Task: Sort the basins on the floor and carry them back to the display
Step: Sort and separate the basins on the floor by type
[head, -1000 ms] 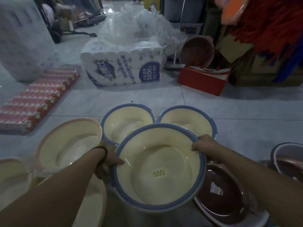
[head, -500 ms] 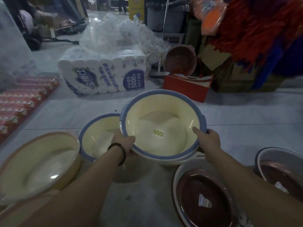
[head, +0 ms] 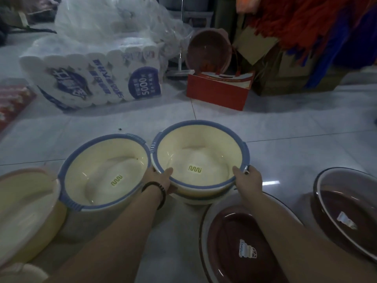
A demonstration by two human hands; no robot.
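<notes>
A cream basin with a blue rim (head: 199, 148) sits nested in another like it on the floor tiles. My left hand (head: 161, 179) grips its near-left rim and my right hand (head: 247, 178) grips its near-right rim. Beside it on the left stands a second blue-rimmed cream basin (head: 104, 170). A pink-rimmed cream basin (head: 24, 211) lies at the far left. Two brown basins with pale rims rest on the right, one (head: 232, 248) under my right forearm, the other (head: 350, 211) at the frame edge.
A big pack of toilet rolls (head: 91, 74) and clear plastic bags (head: 114, 19) stand behind the basins. A red box (head: 218, 92) and a tilted brown basin (head: 208, 52) sit at the back, with cardboard boxes and red and blue mops (head: 306, 23) to the right.
I have carried the blue-rimmed basin forward and to the right and lowered it into the other blue-rimmed basin on the floor. Both hands stay on its rim.
</notes>
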